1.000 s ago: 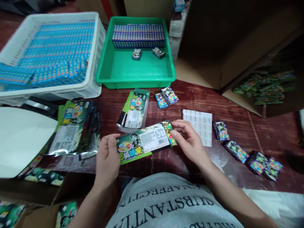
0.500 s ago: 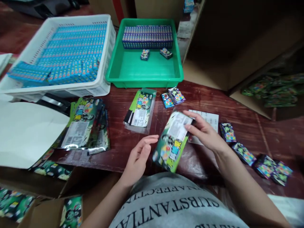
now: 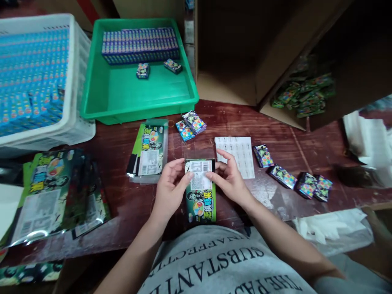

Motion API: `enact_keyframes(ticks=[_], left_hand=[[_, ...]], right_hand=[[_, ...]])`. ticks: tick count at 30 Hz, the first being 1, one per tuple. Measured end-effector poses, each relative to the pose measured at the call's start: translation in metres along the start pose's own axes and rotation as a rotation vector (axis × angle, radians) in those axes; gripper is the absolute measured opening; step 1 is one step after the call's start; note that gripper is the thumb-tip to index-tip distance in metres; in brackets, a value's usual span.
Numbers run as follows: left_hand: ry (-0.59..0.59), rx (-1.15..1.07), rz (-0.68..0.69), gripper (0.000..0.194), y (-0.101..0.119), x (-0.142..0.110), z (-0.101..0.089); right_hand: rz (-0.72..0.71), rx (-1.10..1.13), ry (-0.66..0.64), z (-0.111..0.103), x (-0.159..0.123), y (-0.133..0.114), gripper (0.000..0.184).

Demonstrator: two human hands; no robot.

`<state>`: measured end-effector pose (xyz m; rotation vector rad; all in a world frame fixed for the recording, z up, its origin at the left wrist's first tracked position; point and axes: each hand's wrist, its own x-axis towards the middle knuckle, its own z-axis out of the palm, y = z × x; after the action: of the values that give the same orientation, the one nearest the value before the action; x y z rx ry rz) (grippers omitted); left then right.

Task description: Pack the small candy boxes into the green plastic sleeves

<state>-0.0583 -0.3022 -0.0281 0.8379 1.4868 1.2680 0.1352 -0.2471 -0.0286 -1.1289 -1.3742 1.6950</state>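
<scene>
A green printed pouch [image 3: 200, 196] with a white label at its top stands upright in front of me, held between both hands. My left hand [image 3: 170, 188] pinches its upper left edge. On the upper right edge my right hand [image 3: 229, 179] pinches the same pouch. A white sticker sheet [image 3: 237, 155] lies on the dark red table [image 3: 122, 204] just beyond my right hand. Another filled pouch [image 3: 148, 151] lies flat to the left of my hands.
A green tray [image 3: 122, 94] holds a row of small boxes and two loose ones. A white crate [image 3: 39, 77] of blue boxes stands at left. Loose small boxes [image 3: 290, 177] lie at right, two more [image 3: 190, 123] ahead. Empty pouches [image 3: 52, 192] are piled at left; an open carton [image 3: 269, 61] stands behind.
The pouch was turned from lying sideways to upright. My left hand let go for a moment, then took its top edge again. The view swung to the right.
</scene>
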Motion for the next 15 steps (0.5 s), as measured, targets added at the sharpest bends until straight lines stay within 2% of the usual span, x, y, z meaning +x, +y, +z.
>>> enact_keyframes(ticks=[2, 4, 7, 9, 13, 15], left_hand=[[-0.036, -0.008, 0.003, 0.050, 0.001, 0.005, 0.003], [-0.076, 0.016, -0.004, 0.052, 0.001, 0.006, 0.003], [-0.179, 0.082, -0.044, 0.045, -0.001, 0.007, -0.002], [-0.238, 0.132, -0.053, 0.033, 0.000, 0.009, -0.004], [-0.197, 0.153, -0.017, 0.013, 0.010, 0.015, 0.004], [-0.139, 0.092, -0.055, 0.012, 0.018, 0.018, 0.011]], right_hand=[[-0.036, 0.001, 0.061, -0.005, 0.000, -0.001, 0.068], [-0.052, -0.032, 0.118, -0.009, -0.002, 0.001, 0.058], [0.013, -0.096, 0.082, -0.016, -0.006, 0.004, 0.046], [0.042, -0.093, 0.033, -0.023, -0.008, 0.002, 0.037], [-0.077, -0.147, -0.005, -0.036, -0.004, -0.011, 0.013], [-0.109, -0.166, -0.009, -0.041, -0.001, -0.018, 0.014]])
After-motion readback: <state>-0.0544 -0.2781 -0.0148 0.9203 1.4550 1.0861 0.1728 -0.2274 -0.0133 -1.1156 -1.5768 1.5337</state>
